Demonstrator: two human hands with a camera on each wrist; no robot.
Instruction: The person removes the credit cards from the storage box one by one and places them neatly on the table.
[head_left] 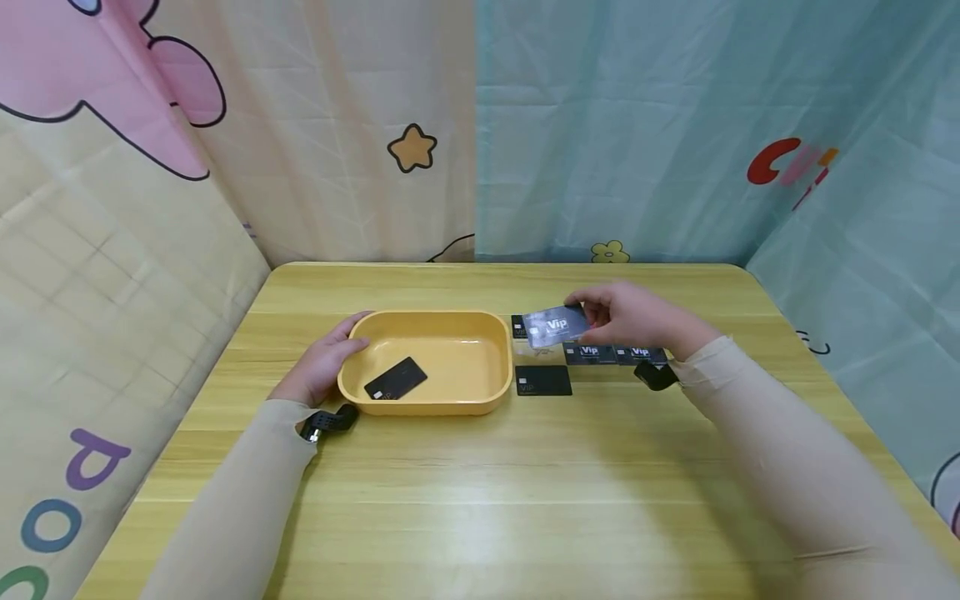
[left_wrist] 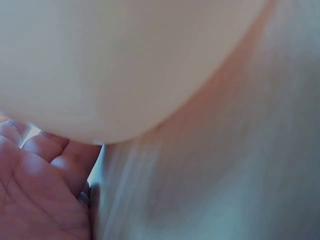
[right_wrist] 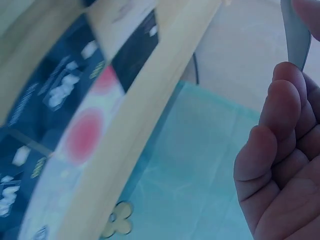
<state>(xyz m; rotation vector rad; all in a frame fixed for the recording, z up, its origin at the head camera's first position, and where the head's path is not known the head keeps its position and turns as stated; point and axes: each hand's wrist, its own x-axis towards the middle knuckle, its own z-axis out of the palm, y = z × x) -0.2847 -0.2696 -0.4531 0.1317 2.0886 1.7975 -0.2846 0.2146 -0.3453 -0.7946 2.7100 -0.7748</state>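
Note:
My right hand (head_left: 637, 317) pinches a grey-blue Vip card (head_left: 553, 326) by its right end, above the other cards. In the right wrist view that card (right_wrist: 296, 35) shows edge-on at the fingertips. My left hand (head_left: 324, 362) grips the left end of a yellow plastic tray (head_left: 427, 409), thumb over the rim and fingers along the outside. The tray's pale wall (left_wrist: 100, 75) fills much of the left wrist view. Inside the tray, a black card (head_left: 396, 379) lies at a slant near the left front.
Right of the tray lie a black VIP card (head_left: 543, 381), a gold card (head_left: 536, 352), a partly covered black card (head_left: 518, 327) and two dark Vip cards (head_left: 590, 354). Pink-and-white cards (right_wrist: 84, 135) show in the right wrist view. Curtains (head_left: 600, 125) stand behind the wooden table (head_left: 480, 492).

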